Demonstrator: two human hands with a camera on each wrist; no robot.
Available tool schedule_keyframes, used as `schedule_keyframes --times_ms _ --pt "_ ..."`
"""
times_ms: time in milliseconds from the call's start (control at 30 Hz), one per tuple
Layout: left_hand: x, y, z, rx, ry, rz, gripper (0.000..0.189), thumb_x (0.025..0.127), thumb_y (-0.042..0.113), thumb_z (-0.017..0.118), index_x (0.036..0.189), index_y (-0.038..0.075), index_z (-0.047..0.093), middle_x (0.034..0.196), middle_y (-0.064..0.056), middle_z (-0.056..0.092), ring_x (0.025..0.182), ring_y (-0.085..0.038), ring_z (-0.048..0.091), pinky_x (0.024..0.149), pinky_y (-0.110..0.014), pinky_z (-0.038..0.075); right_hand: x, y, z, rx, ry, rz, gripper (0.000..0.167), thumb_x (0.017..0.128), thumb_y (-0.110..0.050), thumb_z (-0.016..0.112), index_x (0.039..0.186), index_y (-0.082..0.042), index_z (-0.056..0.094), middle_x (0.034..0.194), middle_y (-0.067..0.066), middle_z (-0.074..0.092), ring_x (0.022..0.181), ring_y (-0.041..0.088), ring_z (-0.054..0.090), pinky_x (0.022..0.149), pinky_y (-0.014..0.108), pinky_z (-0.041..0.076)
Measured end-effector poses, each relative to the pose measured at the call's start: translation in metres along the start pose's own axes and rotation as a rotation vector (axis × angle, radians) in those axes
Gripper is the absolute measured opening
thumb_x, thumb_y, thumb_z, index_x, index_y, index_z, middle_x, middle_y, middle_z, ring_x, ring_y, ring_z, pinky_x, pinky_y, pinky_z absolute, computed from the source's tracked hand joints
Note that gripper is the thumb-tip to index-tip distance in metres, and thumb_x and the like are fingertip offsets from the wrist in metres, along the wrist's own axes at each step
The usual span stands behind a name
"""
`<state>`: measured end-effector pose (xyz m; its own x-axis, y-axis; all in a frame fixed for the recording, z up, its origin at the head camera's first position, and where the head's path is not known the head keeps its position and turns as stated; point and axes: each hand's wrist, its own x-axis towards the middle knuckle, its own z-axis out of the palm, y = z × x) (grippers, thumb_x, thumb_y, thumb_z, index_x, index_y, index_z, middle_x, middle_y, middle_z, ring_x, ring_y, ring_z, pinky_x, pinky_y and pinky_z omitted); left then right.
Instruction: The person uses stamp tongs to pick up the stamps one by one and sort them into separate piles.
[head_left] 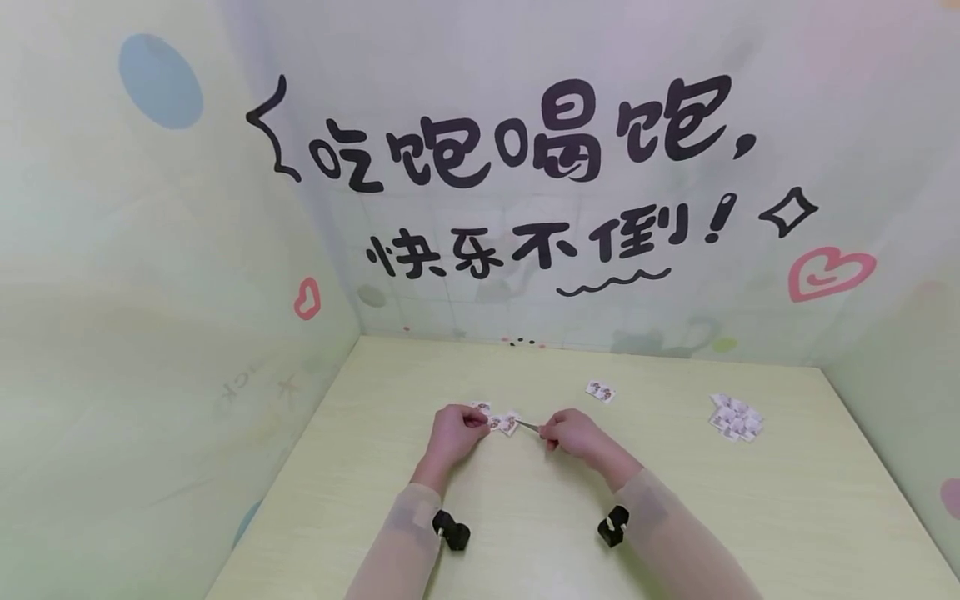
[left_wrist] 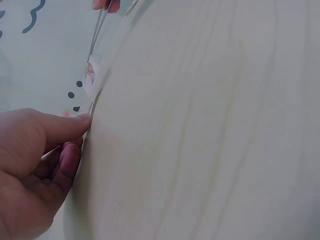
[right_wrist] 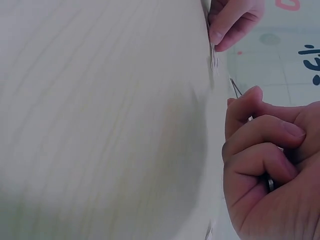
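My right hand (head_left: 573, 433) holds thin metal tweezers (head_left: 528, 426), its fingers curled round them. Their tips meet a small white card (head_left: 510, 423) with a reddish printed figure, also seen in the left wrist view beneath the tweezers (left_wrist: 96, 37). Just left of it, my left hand (head_left: 453, 435) pinches the edge of another small printed card (head_left: 494, 424) low on the table. A further card (head_left: 482, 407) lies behind the left fingers, partly hidden. In the right wrist view the left hand (right_wrist: 235, 22) is at some thin card edges (right_wrist: 214, 62).
A pair of printed cards (head_left: 600, 391) lies farther back, right of the hands. At the right is a loose pile of several cards (head_left: 737, 418). The pale table (head_left: 525, 533) meets a printed wall (head_left: 465, 308) behind and another wall at the left.
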<state>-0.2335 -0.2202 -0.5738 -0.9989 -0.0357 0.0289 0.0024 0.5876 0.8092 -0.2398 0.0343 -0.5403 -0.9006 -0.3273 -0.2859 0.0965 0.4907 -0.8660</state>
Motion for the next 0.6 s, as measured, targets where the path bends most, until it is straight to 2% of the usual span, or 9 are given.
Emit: schedule_keyframes --times_ms 167,300,400,600 --pt "-0.003 0.003 -0.001 -0.010 0.019 -0.001 0.007 0.089 0.004 0.084 0.096 0.004 0.081 0.088 -0.003 0.074 0.078 -0.015 0.065 0.075 -0.032 0.057 -0.009 0.016 -0.015 0.014 -0.032 -0.013 0.016 0.104 -0.010 0.066 0.093 0.001 0.071 0.077 0.006 0.067 0.067 0.016 0.046 0.065 0.029 0.038" --pt "-0.008 0.011 0.006 -0.012 0.012 0.058 0.005 0.090 0.005 0.083 0.095 0.005 0.082 0.089 -0.001 0.073 0.078 -0.013 0.063 0.072 -0.030 0.055 -0.019 0.031 -0.032 -0.027 -0.086 -0.028 0.018 0.104 -0.013 0.067 0.091 -0.001 0.070 0.077 0.005 0.067 0.069 0.017 0.048 0.067 0.030 0.039" --pt "-0.014 0.023 0.016 0.001 -0.041 0.130 0.005 0.092 0.005 0.082 0.097 0.006 0.082 0.087 0.002 0.073 0.078 -0.012 0.063 0.073 -0.029 0.056 -0.027 0.039 -0.046 -0.049 -0.138 -0.037 0.018 0.104 -0.014 0.067 0.091 -0.002 0.070 0.076 0.004 0.066 0.070 0.017 0.048 0.067 0.030 0.039" --pt "-0.025 0.042 0.039 0.033 -0.207 0.235 0.006 0.092 0.004 0.081 0.098 0.006 0.082 0.085 0.006 0.072 0.077 -0.006 0.063 0.073 -0.026 0.056 -0.037 0.047 -0.064 -0.063 -0.220 -0.046 0.016 0.102 -0.012 0.070 0.091 0.000 0.071 0.072 0.002 0.065 0.065 0.015 0.045 0.061 0.026 0.036"
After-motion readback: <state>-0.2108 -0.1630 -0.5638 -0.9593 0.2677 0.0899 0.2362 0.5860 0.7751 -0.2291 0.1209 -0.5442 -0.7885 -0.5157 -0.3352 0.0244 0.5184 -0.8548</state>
